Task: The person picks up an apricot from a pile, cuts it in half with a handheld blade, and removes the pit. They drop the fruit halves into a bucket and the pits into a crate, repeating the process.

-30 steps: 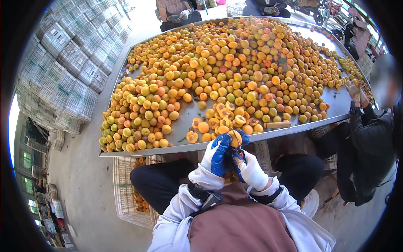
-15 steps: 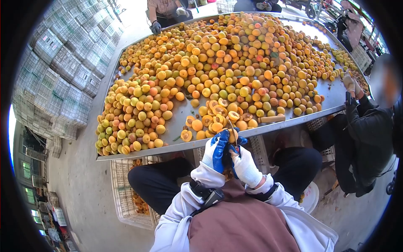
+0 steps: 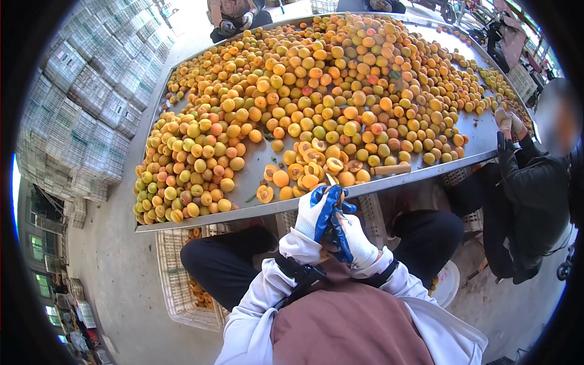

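Closest to the camera, above a brown apron (image 3: 347,322) and white sleeves, the left hand (image 3: 314,214), in a white glove with blue-coated fingers, has its grip closed on a small orange apricot (image 3: 336,194). The fruit is pinched at the fingertips, just below the near edge of the worktop. The right hand (image 3: 354,240), gloved alike, presses against the left from below with fingers curled; whether its grip clasps anything I cannot tell. I judge the fruit light, soft and easily bruised, and slick with juice wherever it is cut, so it is best held lightly across its two cheeks with the seam left free. Beside the knees lies a white plastic crate (image 3: 176,274) with some fruit in it. On the grey metal worktop (image 3: 255,176), just beyond the hands, lie halved apricots (image 3: 313,159) and a short wooden stick (image 3: 392,169). Behind them a heap of whole yellow and orange apricots (image 3: 316,79) covers most of the sheet. At the right a co-worker in dark clothes (image 3: 535,194) has a gloved hand (image 3: 504,120) at the edge, and pale stacked crates (image 3: 79,109) stand at the left
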Demonstrator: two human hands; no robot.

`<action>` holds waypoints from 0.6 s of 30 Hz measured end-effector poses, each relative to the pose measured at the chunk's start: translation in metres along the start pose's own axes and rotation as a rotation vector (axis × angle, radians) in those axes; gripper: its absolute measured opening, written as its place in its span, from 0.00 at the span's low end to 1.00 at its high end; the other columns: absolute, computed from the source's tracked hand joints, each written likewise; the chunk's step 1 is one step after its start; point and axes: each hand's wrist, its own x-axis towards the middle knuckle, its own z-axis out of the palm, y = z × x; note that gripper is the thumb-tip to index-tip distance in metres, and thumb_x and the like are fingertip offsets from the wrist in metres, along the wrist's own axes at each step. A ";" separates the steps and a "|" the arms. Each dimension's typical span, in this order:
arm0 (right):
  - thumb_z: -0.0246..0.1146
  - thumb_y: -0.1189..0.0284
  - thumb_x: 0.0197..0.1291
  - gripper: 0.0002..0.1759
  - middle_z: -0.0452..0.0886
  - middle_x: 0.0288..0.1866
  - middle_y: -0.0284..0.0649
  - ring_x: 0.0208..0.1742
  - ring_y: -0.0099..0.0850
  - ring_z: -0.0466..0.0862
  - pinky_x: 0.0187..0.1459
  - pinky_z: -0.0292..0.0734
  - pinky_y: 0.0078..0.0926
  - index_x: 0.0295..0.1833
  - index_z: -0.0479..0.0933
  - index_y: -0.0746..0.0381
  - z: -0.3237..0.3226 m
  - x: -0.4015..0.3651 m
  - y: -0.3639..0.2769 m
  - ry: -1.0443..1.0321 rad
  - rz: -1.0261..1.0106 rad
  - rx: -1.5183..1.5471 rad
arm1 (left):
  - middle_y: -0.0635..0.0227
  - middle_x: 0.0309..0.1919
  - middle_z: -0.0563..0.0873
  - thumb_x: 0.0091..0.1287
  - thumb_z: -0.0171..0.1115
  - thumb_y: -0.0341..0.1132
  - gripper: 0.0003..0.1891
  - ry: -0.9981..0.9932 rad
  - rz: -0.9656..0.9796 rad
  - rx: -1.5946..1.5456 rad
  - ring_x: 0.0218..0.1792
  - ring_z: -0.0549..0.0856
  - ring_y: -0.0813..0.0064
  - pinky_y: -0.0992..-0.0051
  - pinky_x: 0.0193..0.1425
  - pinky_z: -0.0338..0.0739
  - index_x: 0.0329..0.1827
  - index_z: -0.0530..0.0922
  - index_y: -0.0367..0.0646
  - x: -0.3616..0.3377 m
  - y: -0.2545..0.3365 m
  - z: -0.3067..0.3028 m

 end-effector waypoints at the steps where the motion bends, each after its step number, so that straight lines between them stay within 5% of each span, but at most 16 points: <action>1: 0.53 0.67 0.81 0.14 0.82 0.50 0.29 0.47 0.17 0.80 0.48 0.76 0.16 0.56 0.80 0.63 -0.001 -0.001 -0.002 -0.084 0.055 0.184 | 0.63 0.35 0.87 0.75 0.66 0.39 0.13 0.000 -0.001 0.000 0.34 0.91 0.68 0.72 0.39 0.86 0.46 0.81 0.35 -0.002 0.001 0.000; 5: 0.55 0.65 0.80 0.14 0.81 0.46 0.27 0.43 0.15 0.79 0.43 0.74 0.15 0.56 0.81 0.62 -0.008 0.001 -0.008 -0.241 0.080 0.179 | 0.53 0.42 0.90 0.79 0.57 0.43 0.20 -0.093 -0.042 0.021 0.43 0.89 0.66 0.72 0.50 0.82 0.57 0.79 0.30 0.000 0.003 -0.004; 7: 0.58 0.64 0.79 0.12 0.80 0.40 0.26 0.38 0.14 0.77 0.35 0.72 0.15 0.51 0.81 0.60 0.006 -0.004 -0.014 0.031 -0.110 -0.291 | 0.51 0.46 0.90 0.80 0.55 0.43 0.22 -0.142 0.186 0.177 0.46 0.89 0.66 0.72 0.52 0.82 0.63 0.77 0.29 0.009 0.003 -0.006; 8: 0.61 0.63 0.77 0.12 0.77 0.32 0.25 0.33 0.13 0.74 0.30 0.68 0.16 0.46 0.81 0.59 0.002 0.002 -0.010 0.118 -0.287 -0.515 | 0.64 0.47 0.88 0.77 0.62 0.37 0.19 -0.160 0.165 0.060 0.50 0.88 0.70 0.75 0.59 0.81 0.63 0.79 0.30 0.004 0.015 -0.001; 11: 0.61 0.64 0.77 0.11 0.75 0.29 0.24 0.29 0.12 0.71 0.26 0.65 0.16 0.44 0.80 0.60 0.006 -0.014 -0.039 0.264 -0.347 -0.623 | 0.61 0.49 0.88 0.77 0.63 0.36 0.21 -0.051 0.390 0.112 0.52 0.88 0.70 0.73 0.61 0.80 0.65 0.76 0.30 0.016 0.020 -0.015; 12: 0.59 0.64 0.78 0.12 0.74 0.27 0.23 0.26 0.12 0.70 0.26 0.64 0.16 0.45 0.80 0.61 0.013 -0.020 -0.052 0.307 -0.313 -0.529 | 0.55 0.45 0.91 0.78 0.59 0.35 0.19 0.031 0.555 0.352 0.48 0.88 0.69 0.72 0.59 0.80 0.63 0.77 0.29 0.014 0.023 -0.015; 15: 0.58 0.69 0.77 0.11 0.77 0.32 0.26 0.31 0.14 0.73 0.32 0.70 0.18 0.53 0.81 0.64 0.025 -0.024 -0.081 0.203 -0.300 -0.597 | 0.59 0.38 0.91 0.69 0.69 0.30 0.20 -0.008 0.664 0.980 0.39 0.91 0.69 0.73 0.48 0.83 0.63 0.78 0.35 -0.002 0.034 -0.020; 18: 0.58 0.69 0.77 0.13 0.81 0.37 0.28 0.39 0.17 0.75 0.41 0.74 0.21 0.56 0.81 0.66 0.027 -0.015 -0.088 0.107 -0.271 -0.730 | 0.57 0.35 0.89 0.62 0.73 0.35 0.24 -0.119 0.839 1.328 0.33 0.90 0.57 0.66 0.39 0.84 0.61 0.79 0.40 -0.006 0.033 -0.007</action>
